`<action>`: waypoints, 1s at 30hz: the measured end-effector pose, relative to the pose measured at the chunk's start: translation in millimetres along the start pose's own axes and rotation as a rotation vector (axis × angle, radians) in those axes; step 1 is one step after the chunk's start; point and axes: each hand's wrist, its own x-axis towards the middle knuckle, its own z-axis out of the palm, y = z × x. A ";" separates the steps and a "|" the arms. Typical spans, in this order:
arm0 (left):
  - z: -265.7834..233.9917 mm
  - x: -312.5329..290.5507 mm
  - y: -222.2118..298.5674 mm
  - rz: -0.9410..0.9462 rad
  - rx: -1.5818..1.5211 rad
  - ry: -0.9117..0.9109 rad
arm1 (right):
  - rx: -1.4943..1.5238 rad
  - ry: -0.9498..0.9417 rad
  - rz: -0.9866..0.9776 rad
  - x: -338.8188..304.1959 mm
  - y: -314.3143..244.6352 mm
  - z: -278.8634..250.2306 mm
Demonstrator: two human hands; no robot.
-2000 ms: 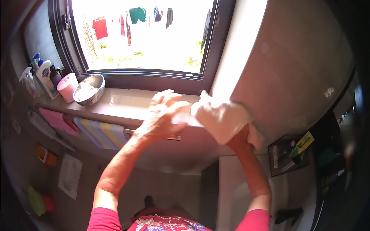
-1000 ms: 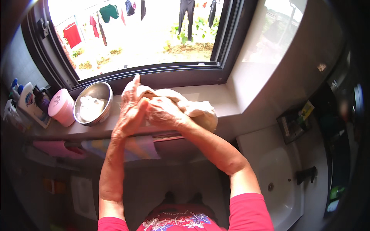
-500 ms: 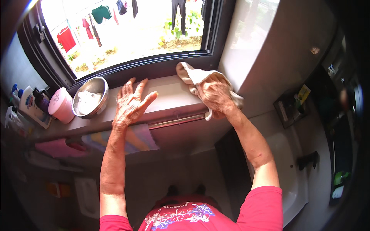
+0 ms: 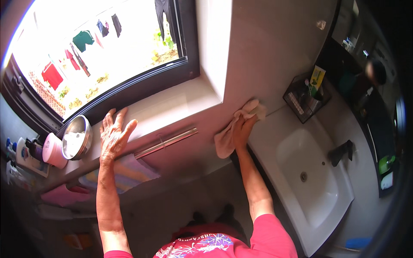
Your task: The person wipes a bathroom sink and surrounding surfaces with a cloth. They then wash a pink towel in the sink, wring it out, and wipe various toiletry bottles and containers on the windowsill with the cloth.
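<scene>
My left hand [image 4: 114, 139] rests on the pale windowsill [image 4: 172, 103], fingers spread and holding nothing. Just left of it stands a metal bowl [image 4: 88, 144] with white contents I cannot make out, and past that a pink round tub [image 4: 53, 150]. My right hand [image 4: 242, 132] grips a beige cloth [image 4: 224, 142] and presses it to the wall right of the sill, close to the sink's back left corner. Part of the cloth hangs below the hand, and another part sticks out beyond the fingers.
A white washbasin [image 4: 292, 180] with a black tap [image 4: 342, 152] lies on the right. Behind it sits a dark wire basket [image 4: 297, 101] of small items. Under the sill runs a metal rail [image 4: 180, 138], with a striped towel [image 4: 129, 172] hanging nearby. Several bottles [image 4: 26, 157] crowd the far left.
My right hand has moved the cloth off the windowsill and down onto the wall near the basin. The view has turned right. My left hand stays spread on the sill.
</scene>
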 end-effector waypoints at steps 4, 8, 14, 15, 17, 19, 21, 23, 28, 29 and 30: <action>5.2 2.6 -4.9 0.020 -0.010 0.024 | 0.113 0.191 0.184 43.0 -10.9 -2.7; 4.0 1.9 -3.0 0.020 -0.006 0.035 | 0.312 0.176 0.311 37.7 -39.5 7.9; 3.8 0.9 -3.7 0.044 -0.008 0.043 | 0.017 0.127 0.000 -88.5 -61.2 62.3; 5.5 1.7 -3.2 0.056 -0.009 0.043 | 0.074 0.051 0.033 -113.6 -53.4 67.2; 6.7 1.8 -4.2 0.058 -0.016 0.045 | 0.026 -0.138 -0.001 -156.4 -52.7 70.5; 5.6 1.5 -2.5 0.064 -0.024 0.051 | -0.118 -0.367 -0.163 -170.0 -51.8 69.8; 7.4 0.3 -7.1 0.069 -0.015 0.061 | -0.174 -0.513 -0.338 -169.0 -48.5 73.5; 7.5 -1.4 -16.3 0.065 0.002 0.079 | -0.217 -0.446 -0.507 -141.0 -62.3 69.5; 8.7 0.8 -4.9 0.078 -0.007 0.080 | -0.317 -0.042 -0.523 -54.4 -5.8 44.8; 9.8 0.1 -8.4 0.081 -0.003 0.085 | -0.212 0.066 -0.348 -37.9 -26.5 45.2; 11.0 0.5 -8.5 0.093 -0.008 0.092 | -0.115 0.178 -0.175 -23.3 -42.6 42.8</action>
